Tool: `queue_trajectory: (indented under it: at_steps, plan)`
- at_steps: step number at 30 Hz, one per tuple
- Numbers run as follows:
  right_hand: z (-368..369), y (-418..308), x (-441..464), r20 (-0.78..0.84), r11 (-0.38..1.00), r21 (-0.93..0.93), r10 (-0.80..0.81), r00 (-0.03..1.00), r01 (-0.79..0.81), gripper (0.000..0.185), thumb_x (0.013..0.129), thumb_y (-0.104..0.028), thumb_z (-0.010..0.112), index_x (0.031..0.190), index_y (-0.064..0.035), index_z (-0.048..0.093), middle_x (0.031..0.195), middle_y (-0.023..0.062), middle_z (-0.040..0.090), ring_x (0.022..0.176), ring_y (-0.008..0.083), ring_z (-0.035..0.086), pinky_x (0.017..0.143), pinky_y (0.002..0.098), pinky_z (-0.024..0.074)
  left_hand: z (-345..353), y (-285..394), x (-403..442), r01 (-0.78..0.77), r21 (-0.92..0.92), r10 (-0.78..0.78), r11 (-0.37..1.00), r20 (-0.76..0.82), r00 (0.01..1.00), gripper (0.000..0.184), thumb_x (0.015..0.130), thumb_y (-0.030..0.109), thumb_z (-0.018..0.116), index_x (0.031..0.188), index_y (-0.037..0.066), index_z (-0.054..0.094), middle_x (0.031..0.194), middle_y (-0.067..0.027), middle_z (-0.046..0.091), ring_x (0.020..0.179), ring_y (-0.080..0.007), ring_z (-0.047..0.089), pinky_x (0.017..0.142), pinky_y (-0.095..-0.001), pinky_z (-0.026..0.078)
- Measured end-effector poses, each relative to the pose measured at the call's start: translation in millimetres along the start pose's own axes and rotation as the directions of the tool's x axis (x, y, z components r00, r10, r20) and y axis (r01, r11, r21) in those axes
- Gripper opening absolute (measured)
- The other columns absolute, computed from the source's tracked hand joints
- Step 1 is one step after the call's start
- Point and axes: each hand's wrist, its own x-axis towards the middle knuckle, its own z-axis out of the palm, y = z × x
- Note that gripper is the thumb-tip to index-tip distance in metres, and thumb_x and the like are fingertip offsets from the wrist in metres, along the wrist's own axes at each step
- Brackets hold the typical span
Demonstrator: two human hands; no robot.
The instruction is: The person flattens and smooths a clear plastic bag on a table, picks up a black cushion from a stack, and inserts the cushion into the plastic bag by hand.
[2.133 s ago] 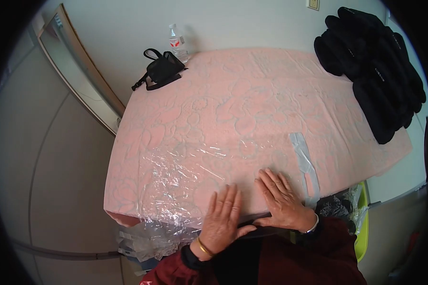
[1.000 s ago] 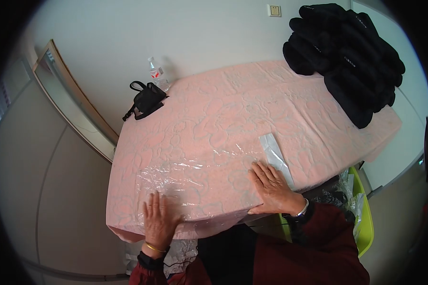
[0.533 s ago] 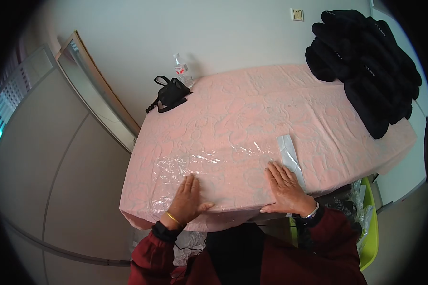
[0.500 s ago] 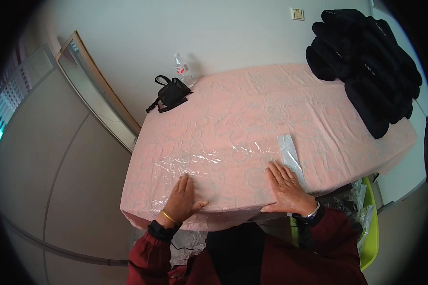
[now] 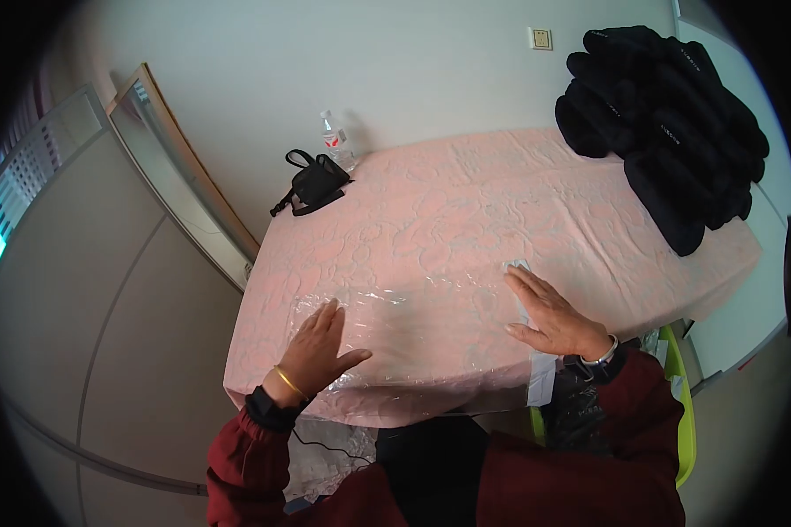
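Note:
A clear plastic bag (image 5: 417,338) lies flat along the front edge of the pink tablecloth (image 5: 448,211), glinting and lightly wrinkled. Its whitish end strip (image 5: 542,379) hangs over the table edge on the right, partly covered by my right hand (image 5: 558,321). That hand is open, fingers stretched and thumb apart, at the strip end of the bag. At the bag's left end is my left hand (image 5: 316,347), also open with the thumb spread. Neither hand grips anything; whether the palms touch the plastic I cannot tell.
Black padded items (image 5: 668,132) are piled at the table's back right. A black pouch (image 5: 316,183) and a clear bottle (image 5: 336,140) stand at the back left. Below the right edge is a green bin (image 5: 684,413) with dark packages inside. A mirror (image 5: 180,176) leans on the wall.
Both hands have moved outward and slightly up, my right hand now over the strip. The strip's lower end has shifted toward me, over the table edge.

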Motion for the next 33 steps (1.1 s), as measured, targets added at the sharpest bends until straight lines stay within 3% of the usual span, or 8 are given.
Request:
queue_trajectory:
  at_steps: [2, 6, 11, 14, 20, 27, 29, 33]
  plan:
    - [-6.7, -7.2, 7.1, 0.014, 0.965, -0.254, -0.062, 0.998, 0.064, 0.08, 0.098, -0.04, 0.058, 0.151, 0.0096, 0.027, 0.156, 0.0316, 0.029, 0.148, 0.0445, 0.026, 0.121, 0.0465, 0.0245, 4.0, 25.6, 24.1, -0.099, -0.009, 0.098, 0.995, -0.022, 0.995, 0.092, 0.094, 0.063, 0.055, 0.141, -0.015, 0.039, 0.149, -0.0353, 0.038, 0.141, -0.0483, 0.036, 0.118, -0.0476, 0.03]
    - [15.4, -6.3, 33.0, 0.132, 0.942, -0.326, -0.036, 0.991, 0.077, 0.079, 0.098, -0.041, 0.056, 0.151, 0.0094, 0.027, 0.156, 0.032, 0.029, 0.147, 0.045, 0.027, 0.12, 0.0478, 0.0249, 35.8, 78.9, 71.5, -0.327, 0.014, 0.327, 0.945, 0.012, 0.945, 0.098, 0.095, 0.068, 0.048, 0.144, -0.015, 0.036, 0.153, -0.0345, 0.033, 0.144, -0.0455, 0.033, 0.119, -0.0502, 0.028]
    - [40.5, 12.9, 50.0, 0.185, 0.957, -0.261, -0.08, 0.98, 0.127, 0.078, 0.098, -0.048, 0.054, 0.15, 0.0055, 0.031, 0.155, 0.0313, 0.029, 0.145, 0.0477, 0.028, 0.117, 0.0565, 0.0279, 73.9, 91.9, 91.8, -0.352, -0.043, 0.355, 0.935, 0.123, 0.927, 0.101, 0.094, 0.07, 0.044, 0.145, -0.016, 0.031, 0.154, -0.0368, 0.028, 0.147, -0.0469, 0.028, 0.12, -0.0502, 0.025]
    - [36.0, 18.5, 52.8, 0.378, 0.933, -0.354, 0.087, 0.922, 0.058, 0.077, 0.097, -0.052, 0.053, 0.151, -0.0019, 0.032, 0.157, 0.0263, 0.026, 0.146, 0.0475, 0.026, 0.113, 0.0629, 0.0291, 77.2, 76.7, 94.8, -0.343, -0.05, 0.346, 0.938, 0.216, 0.913, 0.102, 0.094, 0.071, 0.044, 0.146, -0.017, 0.029, 0.154, -0.0386, 0.026, 0.147, -0.048, 0.026, 0.121, -0.0493, 0.024]
    - [25.3, 18.3, 48.0, 0.382, 0.939, -0.343, 0.134, 0.914, 0.006, 0.076, 0.097, -0.054, 0.054, 0.152, -0.0056, 0.033, 0.159, 0.0233, 0.025, 0.145, 0.0474, 0.024, 0.109, 0.0663, 0.031, 70.5, -13.4, 75.9, -0.103, -0.023, 0.106, 0.994, 0.233, 0.967, 0.107, 0.092, 0.07, 0.051, 0.144, -0.02, 0.027, 0.153, -0.0418, 0.024, 0.147, -0.0499, 0.024, 0.122, -0.0464, 0.023]
    - [23.5, 11.6, 49.0, 0.4, 0.915, -0.404, 0.176, 0.899, 0.001, 0.08, 0.097, -0.053, 0.054, 0.154, -0.0034, 0.029, 0.16, 0.025, 0.024, 0.146, 0.0477, 0.025, 0.11, 0.0635, 0.0325, 54.8, -106.0, 42.4, 0.161, 0.041, -0.167, 0.986, 0.243, 0.956, 0.108, 0.09, 0.07, 0.055, 0.145, -0.019, 0.029, 0.152, -0.0416, 0.027, 0.147, -0.0493, 0.026, 0.122, -0.0447, 0.025]
    - [29.0, 14.9, 46.6, 0.375, 0.923, -0.384, 0.172, 0.911, -0.016, 0.079, 0.096, -0.056, 0.053, 0.153, -0.0056, 0.031, 0.159, 0.0234, 0.024, 0.145, 0.0477, 0.025, 0.106, 0.0689, 0.0323, 49.2, -124.0, 34.1, 0.294, 0.022, -0.287, 0.956, 0.299, 0.91, 0.107, 0.089, 0.073, 0.053, 0.145, -0.017, 0.032, 0.156, -0.0386, 0.024, 0.145, -0.051, 0.027, 0.119, -0.0495, 0.028]
    - [41.2, 37.6, 42.4, 0.243, 0.878, -0.477, 0.18, 0.953, -0.044, 0.08, 0.094, -0.06, 0.053, 0.15, -0.0056, 0.036, 0.155, 0.0239, 0.031, 0.141, 0.0462, 0.032, 0.102, 0.0654, 0.0389, 43.1, -134.8, 10.1, 0.297, -0.046, -0.292, 0.954, 0.095, 0.952, 0.1, 0.091, 0.071, 0.053, 0.146, -0.011, 0.035, 0.156, -0.0354, 0.027, 0.144, -0.0502, 0.031, 0.116, -0.0525, 0.031]
